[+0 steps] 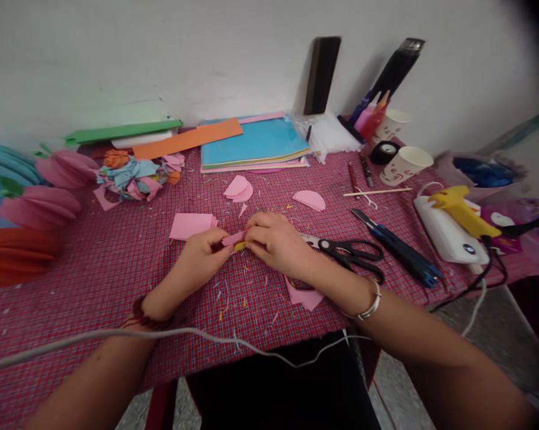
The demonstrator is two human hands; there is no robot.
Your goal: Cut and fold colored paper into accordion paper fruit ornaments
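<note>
My left hand [202, 258] pinches one end of a small piece of pink paper [233, 238]. At its other end, the fingers of my right hand [273, 242] close on the same paper. A bit of yellow [240, 246] shows just under the pink, between my fingertips; its kind is hard to make out. Beside my left hand lies a stack of pink paper rectangles [191, 226]. Pink paper half-circles [239, 189] rest beyond my hands, with another half-circle [309, 200] to the right. Black-handled scissors [352, 251] lie by my right wrist, blades partly hidden. Pink offcuts [305, 295] sit below my right forearm.
A blue box cutter [399, 251] lies on the right near a yellow glue gun [466, 212]. Paper cups [406, 166] stand behind. Coloured sheets [255, 143] and crumpled scraps [135, 178] lie at the back; paper pumpkins [40, 206] are left. A white cable [206, 335] crosses in front.
</note>
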